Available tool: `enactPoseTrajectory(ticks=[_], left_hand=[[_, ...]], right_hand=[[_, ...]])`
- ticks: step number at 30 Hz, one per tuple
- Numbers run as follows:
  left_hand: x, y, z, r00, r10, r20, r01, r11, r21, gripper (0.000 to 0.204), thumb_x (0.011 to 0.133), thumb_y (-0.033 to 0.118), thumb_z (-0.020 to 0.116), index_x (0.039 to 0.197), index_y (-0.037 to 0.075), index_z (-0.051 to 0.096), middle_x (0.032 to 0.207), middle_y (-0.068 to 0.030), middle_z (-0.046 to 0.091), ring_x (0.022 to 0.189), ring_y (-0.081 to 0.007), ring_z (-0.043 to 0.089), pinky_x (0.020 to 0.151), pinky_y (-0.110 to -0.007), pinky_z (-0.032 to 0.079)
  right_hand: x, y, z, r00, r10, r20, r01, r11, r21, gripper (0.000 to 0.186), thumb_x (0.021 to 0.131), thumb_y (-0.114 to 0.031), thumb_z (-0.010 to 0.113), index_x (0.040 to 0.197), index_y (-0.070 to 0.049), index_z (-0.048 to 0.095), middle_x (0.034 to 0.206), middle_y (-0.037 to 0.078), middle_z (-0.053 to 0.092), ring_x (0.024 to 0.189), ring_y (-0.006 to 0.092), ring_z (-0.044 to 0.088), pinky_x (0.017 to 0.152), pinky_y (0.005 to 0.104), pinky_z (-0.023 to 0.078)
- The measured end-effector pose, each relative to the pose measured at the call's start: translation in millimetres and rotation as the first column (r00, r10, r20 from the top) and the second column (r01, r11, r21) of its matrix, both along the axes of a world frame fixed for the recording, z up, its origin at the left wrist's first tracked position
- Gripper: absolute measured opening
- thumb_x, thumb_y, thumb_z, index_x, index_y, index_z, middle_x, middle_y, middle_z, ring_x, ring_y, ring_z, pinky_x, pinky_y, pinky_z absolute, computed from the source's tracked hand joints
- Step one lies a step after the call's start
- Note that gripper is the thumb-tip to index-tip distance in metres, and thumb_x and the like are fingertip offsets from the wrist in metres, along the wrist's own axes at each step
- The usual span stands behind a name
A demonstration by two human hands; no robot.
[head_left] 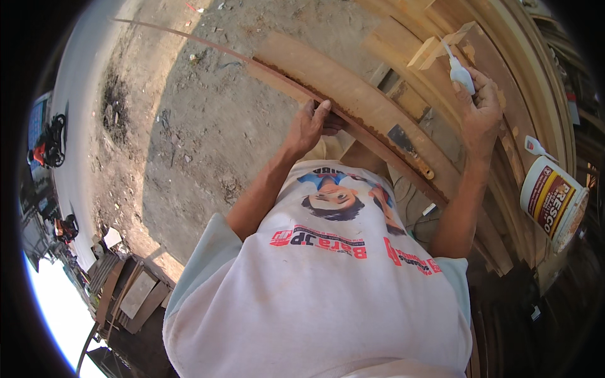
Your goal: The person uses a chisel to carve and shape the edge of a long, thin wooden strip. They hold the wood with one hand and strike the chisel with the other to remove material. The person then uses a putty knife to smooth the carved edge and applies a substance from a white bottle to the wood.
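Note:
My left hand [312, 123] is closed round the edge of a long, thin reddish-brown wooden strip [372, 143], thumb on top. The strip runs from the far left toward the near right, in front of my body. My right hand [483, 110], raised at the right, grips a small white squeeze bottle [460, 77] with a narrow nozzle pointing away from me. The nozzle tip is close to a notched wooden block [444, 45]. Beyond the strip lies a wide board [334, 79] with a dark, rough edge. A putty knife [411, 151] with a dark blade rests on the wood.
Long planks [504, 57] are stacked at the right. A white bucket [553, 203] with a maroon and yellow label stands there, a second small white bottle [537, 147] beside it. Dirt ground [208, 120] stretches left to a road [79, 126] with motorcycles [55, 140]. Scrap boards [133, 296] lie lower left.

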State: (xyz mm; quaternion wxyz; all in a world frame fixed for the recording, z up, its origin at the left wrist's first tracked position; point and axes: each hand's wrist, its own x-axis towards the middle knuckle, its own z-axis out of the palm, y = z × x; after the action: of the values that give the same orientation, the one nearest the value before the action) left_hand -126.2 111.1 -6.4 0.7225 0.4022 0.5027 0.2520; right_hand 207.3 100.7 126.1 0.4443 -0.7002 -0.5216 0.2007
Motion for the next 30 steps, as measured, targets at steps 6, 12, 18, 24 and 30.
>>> enactPoseTrajectory(ticks=[6, 12, 18, 24, 30], left_hand=[[-7, 11, 8, 0.994, -0.106, -0.038, 0.103, 0.993, -0.063, 0.058, 0.113, 0.049, 0.054, 0.13, -0.007, 0.055, 0.11, -0.0226, 0.076, 0.102, -0.0276, 0.077, 0.092, -0.038, 0.065], [-8, 20, 4, 0.983, -0.174, -0.053, 0.172, 0.984, -0.045, 0.055, 0.113, 0.048, 0.055, 0.128, -0.004, 0.058, 0.11, -0.0193, 0.076, 0.102, -0.0247, 0.077, 0.09, -0.036, 0.064], [-10, 18, 3, 0.98, -0.187, -0.067, 0.186, 0.982, -0.024, 0.047, 0.115, 0.045, 0.053, 0.127, 0.0, 0.061, 0.112, -0.0146, 0.075, 0.102, -0.0216, 0.076, 0.089, -0.035, 0.063], [-2, 22, 14, 0.965, -0.24, -0.103, 0.239, 0.971, -0.026, 0.065, 0.113, 0.051, 0.052, 0.136, -0.009, 0.055, 0.115, -0.0245, 0.075, 0.104, -0.0285, 0.077, 0.094, -0.039, 0.064], [-12, 21, 11, 0.978, -0.194, -0.082, 0.194, 0.981, -0.011, 0.058, 0.114, 0.043, 0.053, 0.129, -0.012, 0.059, 0.108, -0.0236, 0.077, 0.102, -0.0284, 0.078, 0.087, -0.038, 0.065]], right_hand=[[-59, -26, -20, 0.992, -0.048, -0.115, 0.045, 0.998, -0.033, 0.033, 0.104, -0.023, 0.076, 0.125, 0.002, 0.071, 0.106, 0.011, 0.074, 0.096, 0.0164, 0.07, 0.085, 0.0317, 0.057], [18, 13, 5, 0.9, -0.429, 0.079, 0.409, 0.892, 0.191, 0.032, 0.103, -0.026, 0.076, 0.12, 0.001, 0.072, 0.098, 0.011, 0.072, 0.088, 0.0183, 0.069, 0.078, 0.0336, 0.057], [56, 5, -6, 0.675, -0.528, 0.515, 0.389, 0.848, 0.36, 0.041, 0.101, -0.036, 0.079, 0.115, 0.002, 0.072, 0.094, 0.01, 0.075, 0.082, 0.0201, 0.071, 0.072, 0.0344, 0.056], [124, -76, -19, 0.406, -0.866, 0.293, 0.762, 0.497, 0.414, 0.083, 0.087, -0.039, 0.092, 0.132, 0.018, 0.05, 0.111, 0.026, 0.064, 0.101, 0.0338, 0.07, 0.087, 0.0417, 0.06], [156, -68, -5, 0.58, -0.729, 0.365, 0.749, 0.653, 0.115, 0.069, 0.093, -0.038, 0.085, 0.128, 0.018, 0.064, 0.111, 0.026, 0.077, 0.101, 0.0354, 0.077, 0.091, 0.0383, 0.062]])
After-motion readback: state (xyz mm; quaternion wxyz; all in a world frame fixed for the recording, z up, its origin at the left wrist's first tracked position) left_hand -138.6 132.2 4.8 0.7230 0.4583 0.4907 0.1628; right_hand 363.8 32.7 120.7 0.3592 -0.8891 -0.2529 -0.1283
